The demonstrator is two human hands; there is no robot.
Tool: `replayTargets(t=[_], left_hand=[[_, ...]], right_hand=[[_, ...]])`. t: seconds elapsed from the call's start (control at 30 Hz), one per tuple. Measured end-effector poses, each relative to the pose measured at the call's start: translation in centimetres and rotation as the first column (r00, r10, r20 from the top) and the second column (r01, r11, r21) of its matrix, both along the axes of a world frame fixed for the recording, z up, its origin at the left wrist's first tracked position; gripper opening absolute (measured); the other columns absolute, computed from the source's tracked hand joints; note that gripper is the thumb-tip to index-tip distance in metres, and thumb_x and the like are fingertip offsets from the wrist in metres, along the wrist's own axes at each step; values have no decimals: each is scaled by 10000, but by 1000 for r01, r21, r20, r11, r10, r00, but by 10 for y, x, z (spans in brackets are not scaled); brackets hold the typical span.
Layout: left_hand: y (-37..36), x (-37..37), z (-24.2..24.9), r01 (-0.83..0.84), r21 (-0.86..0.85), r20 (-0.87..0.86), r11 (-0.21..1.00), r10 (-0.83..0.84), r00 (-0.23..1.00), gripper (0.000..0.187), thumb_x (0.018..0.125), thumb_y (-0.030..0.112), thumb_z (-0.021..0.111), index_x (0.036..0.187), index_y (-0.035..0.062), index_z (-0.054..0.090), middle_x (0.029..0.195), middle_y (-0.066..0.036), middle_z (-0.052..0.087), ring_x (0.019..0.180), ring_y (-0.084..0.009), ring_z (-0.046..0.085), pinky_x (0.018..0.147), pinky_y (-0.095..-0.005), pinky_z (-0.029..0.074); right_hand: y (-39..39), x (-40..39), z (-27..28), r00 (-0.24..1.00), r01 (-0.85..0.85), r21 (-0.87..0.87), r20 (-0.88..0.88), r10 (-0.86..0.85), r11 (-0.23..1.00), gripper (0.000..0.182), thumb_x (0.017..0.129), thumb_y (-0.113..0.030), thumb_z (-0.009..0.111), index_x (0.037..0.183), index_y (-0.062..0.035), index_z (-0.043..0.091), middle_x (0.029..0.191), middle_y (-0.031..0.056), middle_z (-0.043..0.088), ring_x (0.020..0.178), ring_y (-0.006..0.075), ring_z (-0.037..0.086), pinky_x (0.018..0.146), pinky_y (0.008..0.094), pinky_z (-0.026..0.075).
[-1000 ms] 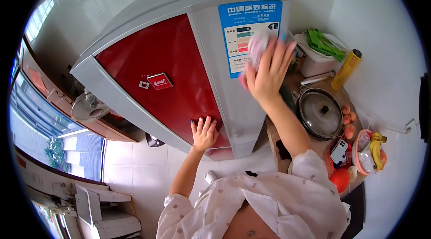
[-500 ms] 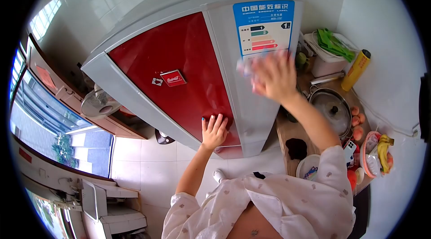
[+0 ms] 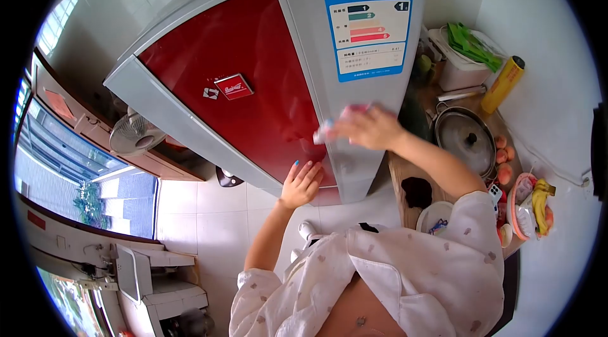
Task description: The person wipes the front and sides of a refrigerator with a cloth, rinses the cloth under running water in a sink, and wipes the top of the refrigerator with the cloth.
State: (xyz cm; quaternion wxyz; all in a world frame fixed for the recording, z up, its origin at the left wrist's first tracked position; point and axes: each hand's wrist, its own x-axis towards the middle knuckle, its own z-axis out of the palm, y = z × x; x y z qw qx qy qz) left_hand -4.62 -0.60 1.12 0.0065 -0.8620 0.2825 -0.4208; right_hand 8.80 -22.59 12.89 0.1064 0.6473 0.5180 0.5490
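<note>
A refrigerator with a red front panel and grey edges stands before me. My left hand lies with its fingers spread against the low part of the red panel. On the grey strip right of the panel, my right hand is closed on a small pink and white cloth, blurred by motion and partly covered by the fingers. Above that hand is a blue and white energy label. A red rectangular magnet sits on the panel up and left of my left hand.
On the wooden counter at right are a lidded pan, peaches, a yellow tube and a basket with bananas. A fan stands at left, near the window.
My right hand has moved down and left with the cloth, from the label's lower edge toward the red panel. My left hand stays on the panel. The view has shifted slightly.
</note>
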Motion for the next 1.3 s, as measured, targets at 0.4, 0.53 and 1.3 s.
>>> replayTargets(t=[0.4, 0.53, 1.3], left_hand=[[12, -16, -9, -229, -223, -108, 948, 209, 972, 224, 638, 30, 525, 842, 90, 592, 1164, -114, 474, 1099, -280, 420, 946, -477, 294], [14, -18, -8, -272, -144, -190, 951, 243, 951, 248, 653, 43, 522, 891, 84, 580, 1210, -124, 443, 1118, -288, 410, 946, -477, 287], [-11, 1, -51, -63, -40, -262, 997, 50, 964, 302, 679, 109, 512, 977, 95, 563, 1281, -131, 370, 1168, -289, 362, 948, -497, 273]], right_hand=[[12, -5, -143, 984, 122, -279, 159, -79, 953, 595, 807, -246, 366, 1358, -263, 141, 1415, -17, 130, 1306, 214, 103, 1023, 433, 139], [2, -2, -157, 985, 70, -435, 171, 5, 898, 651, 789, -223, 389, 1364, -265, 89, 1422, -25, 99, 1296, 195, 138, 982, 417, 222], [3, -8, -108, 991, 80, 66, -111, -73, 995, 518, 844, -324, 364, 1339, -265, 223, 1389, -80, 202, 1279, 156, 180, 1040, 418, 39]])
